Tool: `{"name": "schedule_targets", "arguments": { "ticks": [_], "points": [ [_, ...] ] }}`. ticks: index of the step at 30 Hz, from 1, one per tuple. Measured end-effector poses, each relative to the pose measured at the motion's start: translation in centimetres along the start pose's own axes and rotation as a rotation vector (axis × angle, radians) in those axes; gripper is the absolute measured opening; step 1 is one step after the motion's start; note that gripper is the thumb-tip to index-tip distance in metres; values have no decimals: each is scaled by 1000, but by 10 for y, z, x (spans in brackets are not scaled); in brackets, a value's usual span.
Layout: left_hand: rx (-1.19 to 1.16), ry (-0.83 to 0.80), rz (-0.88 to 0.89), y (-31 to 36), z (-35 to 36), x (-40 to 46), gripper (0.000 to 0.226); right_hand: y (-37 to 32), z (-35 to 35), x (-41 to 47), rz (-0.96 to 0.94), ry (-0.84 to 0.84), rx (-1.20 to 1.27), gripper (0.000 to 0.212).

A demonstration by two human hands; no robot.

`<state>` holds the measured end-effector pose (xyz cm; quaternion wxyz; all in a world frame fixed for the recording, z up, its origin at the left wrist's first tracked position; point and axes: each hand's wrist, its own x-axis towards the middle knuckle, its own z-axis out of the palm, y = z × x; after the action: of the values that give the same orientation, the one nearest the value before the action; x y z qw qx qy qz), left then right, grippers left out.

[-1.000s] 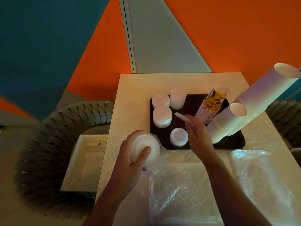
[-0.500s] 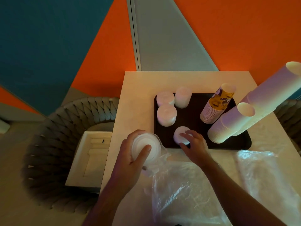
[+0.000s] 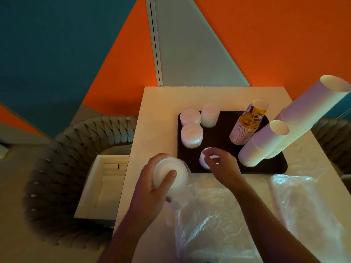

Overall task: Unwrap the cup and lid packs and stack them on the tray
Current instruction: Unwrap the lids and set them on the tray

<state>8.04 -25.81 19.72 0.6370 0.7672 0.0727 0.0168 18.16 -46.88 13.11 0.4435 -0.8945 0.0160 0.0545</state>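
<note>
So here's our count: 3 tall lid stacks at the back-left of the dark tray [image 3: 281,168], namely the back-left stack [image 3: 190,117], the back stack [image 3: 210,114] just beside it and the middle-left stack [image 3: 191,135] in front. A 4th, short lid stack [image 3: 204,158] sits near the tray's front edge. Cups come in 3 stacks on the right side: the printed yellow cup stack [image 3: 248,124], a shorter white cup stack [image 3: 264,143] and a long white cup stack [image 3: 311,112] leaning out past the tray's right edge.

Our left hand [image 3: 152,188] is wrapped around a lid pack [image 3: 170,173] held over the table [image 3: 167,95], thumb across the top lid, with its clear wrapper [image 3: 209,221] trailing down toward us. Our right hand [image 3: 222,166] hovers over the short lid stack with fingers loosely curled, covering most of it; we can't tell if it's actually pinching anything.

Around all that: 1 more loose plastic sheet [image 3: 307,202] on the table's right side, a grey woven chair [image 3: 62,168] on the left with a white box [image 3: 103,188] on its seat, and another woven chair [image 3: 332,139] at the right edge.
</note>
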Motion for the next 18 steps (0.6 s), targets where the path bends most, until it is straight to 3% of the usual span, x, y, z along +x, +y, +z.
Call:
{"name": "schedule_targets", "arguments": {
  "ticks": [5,10,18],
  "points": [
    [-6,-12,-8,1,4,-1,37,-66,-18,-33,-97,-83,322,15],
    [-23,-30,-3,4,8,-1,41,-88,-27,-56,-197,-130,211,11],
    [25,-48,46,1,11,-1,48,-91,-29,-61,-207,-89,133,4]
  ]
}}
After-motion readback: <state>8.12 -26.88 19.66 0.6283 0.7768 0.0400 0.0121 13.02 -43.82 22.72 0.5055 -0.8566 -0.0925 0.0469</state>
